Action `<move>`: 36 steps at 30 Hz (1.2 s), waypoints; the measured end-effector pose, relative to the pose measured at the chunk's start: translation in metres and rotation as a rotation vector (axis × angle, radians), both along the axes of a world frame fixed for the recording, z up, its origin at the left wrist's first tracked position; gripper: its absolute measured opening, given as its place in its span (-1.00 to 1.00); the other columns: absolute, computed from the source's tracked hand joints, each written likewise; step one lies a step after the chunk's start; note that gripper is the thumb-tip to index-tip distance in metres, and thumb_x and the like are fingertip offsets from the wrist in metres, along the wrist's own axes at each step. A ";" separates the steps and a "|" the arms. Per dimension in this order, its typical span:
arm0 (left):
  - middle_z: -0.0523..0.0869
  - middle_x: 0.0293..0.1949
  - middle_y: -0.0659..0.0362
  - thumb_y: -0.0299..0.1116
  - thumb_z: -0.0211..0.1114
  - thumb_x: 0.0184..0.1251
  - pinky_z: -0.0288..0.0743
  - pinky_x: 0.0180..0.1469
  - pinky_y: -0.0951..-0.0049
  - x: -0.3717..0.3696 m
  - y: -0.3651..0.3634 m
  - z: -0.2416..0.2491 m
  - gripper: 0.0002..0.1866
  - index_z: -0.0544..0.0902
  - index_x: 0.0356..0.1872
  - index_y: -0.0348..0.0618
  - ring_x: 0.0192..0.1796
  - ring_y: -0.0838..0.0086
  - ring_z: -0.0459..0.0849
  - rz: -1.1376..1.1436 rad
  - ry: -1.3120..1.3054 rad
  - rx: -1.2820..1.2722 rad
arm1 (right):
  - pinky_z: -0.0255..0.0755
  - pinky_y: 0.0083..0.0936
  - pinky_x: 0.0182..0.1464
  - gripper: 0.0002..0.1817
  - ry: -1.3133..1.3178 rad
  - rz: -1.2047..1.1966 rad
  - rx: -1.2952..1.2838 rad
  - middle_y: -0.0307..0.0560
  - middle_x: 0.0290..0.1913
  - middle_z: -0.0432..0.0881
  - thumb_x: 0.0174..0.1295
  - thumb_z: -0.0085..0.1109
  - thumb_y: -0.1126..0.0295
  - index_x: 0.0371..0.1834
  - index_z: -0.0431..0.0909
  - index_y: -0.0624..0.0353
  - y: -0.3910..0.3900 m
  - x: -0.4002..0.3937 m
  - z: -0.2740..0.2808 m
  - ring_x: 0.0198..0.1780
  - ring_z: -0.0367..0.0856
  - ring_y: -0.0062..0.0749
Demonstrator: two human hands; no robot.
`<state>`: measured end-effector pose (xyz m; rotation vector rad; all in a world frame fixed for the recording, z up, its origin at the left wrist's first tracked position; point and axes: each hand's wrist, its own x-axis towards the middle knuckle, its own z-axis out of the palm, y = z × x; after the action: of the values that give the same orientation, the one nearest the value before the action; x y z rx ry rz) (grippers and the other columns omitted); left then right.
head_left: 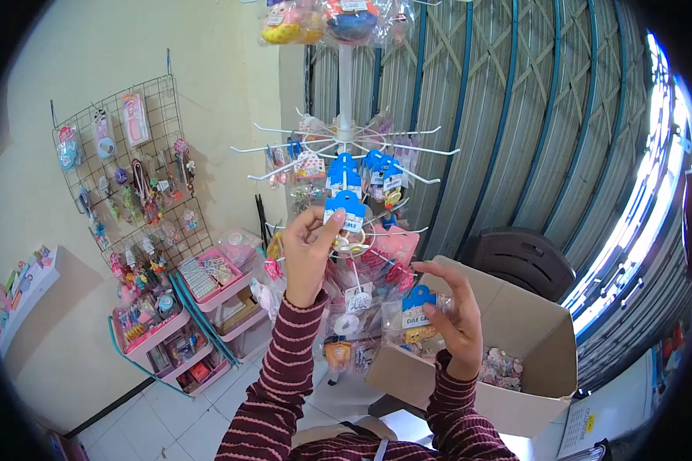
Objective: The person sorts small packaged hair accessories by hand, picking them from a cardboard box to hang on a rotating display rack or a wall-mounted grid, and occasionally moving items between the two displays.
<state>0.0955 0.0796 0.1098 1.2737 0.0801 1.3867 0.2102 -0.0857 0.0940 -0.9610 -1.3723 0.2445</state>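
My left hand (309,250) pinches a packet with a blue card (346,211) in front of a white rotating display rack (346,140), below its upper ring of prongs. Behind that packet, more blue-carded packets (344,170) hang on the rack. Lower and to the right, my right hand (457,319) is at a second blue-carded packet (417,303), its thumb on the card and its index finger raised and curved. This packet is above the left edge of an open cardboard box (515,315).
A wire grid with hanging accessories (123,146) is on the left wall, above pink tiered trays (158,334). A brown plastic chair (523,265) stands behind the box. A folding metal shutter (515,115) covers the back. Bagged items (350,23) hang at the rack's top.
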 end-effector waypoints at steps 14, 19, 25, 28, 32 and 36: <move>0.53 -0.59 0.27 -0.43 0.17 0.07 0.24 -0.53 0.77 -0.009 0.001 0.006 -0.87 0.49 -0.52 -0.30 -0.58 0.75 0.43 0.057 0.025 -0.039 | 0.07 -0.48 0.10 -0.58 -0.098 -0.006 0.002 0.05 -0.02 0.37 -0.09 -0.08 0.68 -0.06 0.26 0.36 -0.001 0.004 -0.004 0.06 0.28 -0.27; 0.55 -0.58 0.25 -0.44 0.18 0.05 0.25 -0.57 0.76 -0.010 0.004 0.013 -0.88 0.50 -0.50 -0.31 -0.59 0.73 0.45 -0.067 0.108 -0.028 | 0.08 -0.50 0.09 -0.58 -0.045 0.059 -0.042 0.03 -0.02 0.36 -0.07 -0.08 0.67 -0.05 0.26 0.35 0.003 0.006 -0.006 0.06 0.28 -0.31; 0.54 -0.65 0.27 -0.44 0.19 0.03 0.23 -0.63 0.76 0.005 0.011 0.009 -0.87 0.50 -0.52 -0.32 -0.64 0.77 0.43 0.057 0.113 0.068 | 0.09 -0.52 0.09 -0.58 -0.052 0.057 -0.067 0.02 -0.03 0.37 -0.08 -0.08 0.68 -0.05 0.26 0.34 0.007 0.005 -0.008 0.06 0.28 -0.34; 0.52 -0.71 0.26 -0.39 0.20 0.03 0.25 -0.65 0.74 0.019 0.035 -0.003 -0.83 0.51 -0.54 -0.32 -0.68 0.77 0.41 0.194 0.152 0.106 | 0.09 -0.53 0.08 -0.57 -0.036 0.063 -0.093 0.02 -0.03 0.38 -0.09 -0.08 0.69 -0.05 0.26 0.34 0.009 0.007 -0.011 0.06 0.28 -0.34; 0.51 -0.72 0.26 -0.39 0.19 0.03 0.23 -0.73 0.73 0.024 0.059 0.001 -0.84 0.52 -0.52 -0.31 -0.74 0.74 0.38 0.219 0.174 0.024 | 0.10 -0.53 0.08 -0.57 -0.084 0.026 -0.072 0.03 -0.03 0.38 -0.09 -0.08 0.69 -0.05 0.26 0.34 0.006 0.009 -0.007 0.05 0.28 -0.35; 0.51 -0.68 0.28 -0.38 0.19 0.04 0.23 -0.71 0.73 0.011 0.075 0.006 -0.83 0.52 -0.48 -0.31 -0.69 0.73 0.40 0.289 0.126 0.019 | 0.10 -0.53 0.08 -0.57 -0.064 -0.010 -0.066 0.02 -0.03 0.37 -0.09 -0.07 0.69 -0.04 0.26 0.34 0.000 0.014 -0.009 0.05 0.28 -0.36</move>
<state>0.1062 0.1546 0.1154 1.4055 0.3499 1.5520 0.2245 -0.0854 0.0849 -1.0384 -1.4249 0.2548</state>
